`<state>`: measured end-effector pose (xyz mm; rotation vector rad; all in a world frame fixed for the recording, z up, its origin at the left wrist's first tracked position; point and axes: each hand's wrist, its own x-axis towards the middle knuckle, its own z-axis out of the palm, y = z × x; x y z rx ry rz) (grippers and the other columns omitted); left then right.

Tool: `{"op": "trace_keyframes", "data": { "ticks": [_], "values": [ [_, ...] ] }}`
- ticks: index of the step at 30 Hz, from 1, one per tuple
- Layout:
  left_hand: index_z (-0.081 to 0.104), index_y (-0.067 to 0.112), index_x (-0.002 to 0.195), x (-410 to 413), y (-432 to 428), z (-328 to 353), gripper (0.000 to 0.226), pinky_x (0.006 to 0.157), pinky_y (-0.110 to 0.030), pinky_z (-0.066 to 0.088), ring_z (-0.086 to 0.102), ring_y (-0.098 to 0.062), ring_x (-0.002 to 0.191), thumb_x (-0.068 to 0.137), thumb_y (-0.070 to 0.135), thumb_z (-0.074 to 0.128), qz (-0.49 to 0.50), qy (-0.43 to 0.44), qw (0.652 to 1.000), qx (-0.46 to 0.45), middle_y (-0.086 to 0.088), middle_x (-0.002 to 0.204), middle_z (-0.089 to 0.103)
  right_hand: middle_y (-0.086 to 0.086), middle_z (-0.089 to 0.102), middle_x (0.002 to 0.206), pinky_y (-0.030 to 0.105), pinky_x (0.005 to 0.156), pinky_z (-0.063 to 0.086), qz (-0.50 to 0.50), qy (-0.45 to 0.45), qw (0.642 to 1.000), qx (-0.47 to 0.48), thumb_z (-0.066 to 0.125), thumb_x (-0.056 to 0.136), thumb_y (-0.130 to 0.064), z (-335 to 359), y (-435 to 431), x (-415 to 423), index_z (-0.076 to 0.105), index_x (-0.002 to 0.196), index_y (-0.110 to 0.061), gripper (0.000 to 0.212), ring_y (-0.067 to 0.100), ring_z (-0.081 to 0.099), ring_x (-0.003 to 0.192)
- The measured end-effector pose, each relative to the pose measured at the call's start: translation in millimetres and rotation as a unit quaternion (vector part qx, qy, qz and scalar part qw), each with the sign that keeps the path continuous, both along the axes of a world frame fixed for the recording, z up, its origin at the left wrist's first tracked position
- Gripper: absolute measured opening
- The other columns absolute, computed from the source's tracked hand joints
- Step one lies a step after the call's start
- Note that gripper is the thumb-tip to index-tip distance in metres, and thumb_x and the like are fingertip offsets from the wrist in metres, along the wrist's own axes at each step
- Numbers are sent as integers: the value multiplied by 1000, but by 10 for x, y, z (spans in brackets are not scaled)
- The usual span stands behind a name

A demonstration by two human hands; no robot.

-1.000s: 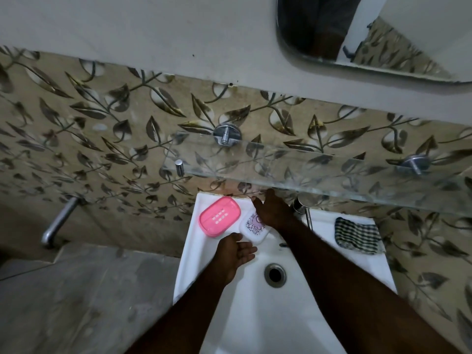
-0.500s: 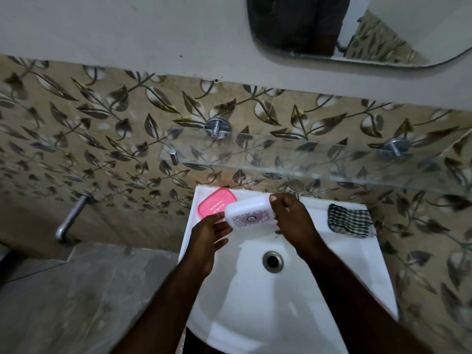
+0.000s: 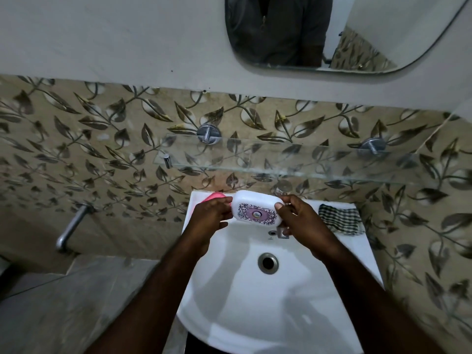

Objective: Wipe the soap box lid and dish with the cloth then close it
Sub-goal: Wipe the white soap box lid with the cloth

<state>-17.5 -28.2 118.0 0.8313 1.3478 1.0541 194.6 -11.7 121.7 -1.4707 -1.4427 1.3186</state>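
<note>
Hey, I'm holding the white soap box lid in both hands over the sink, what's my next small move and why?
Probably let go with the right hand and reach for the checked cloth lying on the right ledge of the sink. Both hands grip the white lid, so the left hand alone could hold it while the cloth wipes.

Glossy white plastic lid (image 3: pixel 256 209), checked woven cloth (image 3: pixel 341 218), glazed ceramic sink (image 3: pixel 245 312), clear glass shelf (image 3: pixel 293 162).
</note>
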Motion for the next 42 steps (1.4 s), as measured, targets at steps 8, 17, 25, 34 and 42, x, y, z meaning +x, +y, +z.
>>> {"op": "trace_keyframes", "data": {
  "ticks": [8, 17, 25, 34, 42],
  "values": [
    [74, 19, 104, -14, -28, 101, 27, 84, -37, 50, 67, -26, 94, 87, 6, 57, 46, -16, 996, 78, -14, 104, 74, 0, 69, 94, 33, 71, 55, -4, -35, 991, 133, 55, 96, -28, 132, -90, 76, 61, 109, -24, 15, 17, 66, 83],
    [67, 12, 113, 73, 59, 64, 38, 82, -35, 46, 64, -27, 102, 81, -6, 57, 0, 6, 999, 51, -9, 109, 72, 18, 64, 70, 25, 43, 35, 43, 40, 998, 27, 55, 97, -19, 147, -230, 173, 50, 92, -4, 17, 21, 54, 49],
    [65, 16, 105, -18, -65, -82, 28, 76, -32, 48, 61, -21, 88, 90, -2, 50, 80, -21, 997, 2, -9, 98, 67, 22, 62, 65, 33, 53, 46, -32, 107, 992, 54, 61, 88, -28, 95, -430, 100, 55, 85, -6, 23, 27, 56, 57],
    [69, 13, 78, -40, -144, -231, 10, 72, -32, 47, 62, -22, 78, 85, 9, 62, 200, -11, 979, -26, -8, 79, 68, 24, 64, 70, 33, 59, 50, -34, 35, 998, 44, 56, 96, -18, 59, -461, -50, 52, 86, -3, 18, 21, 62, 59],
    [65, 16, 89, 84, -159, -221, 7, 76, -33, 47, 63, -23, 88, 91, 15, 58, 183, -56, 981, 2, -4, 91, 68, 23, 62, 73, 33, 59, 47, -47, 69, 997, -2, 62, 93, -18, -109, -647, -7, 53, 83, 0, 22, 17, 61, 56]
  ]
}}
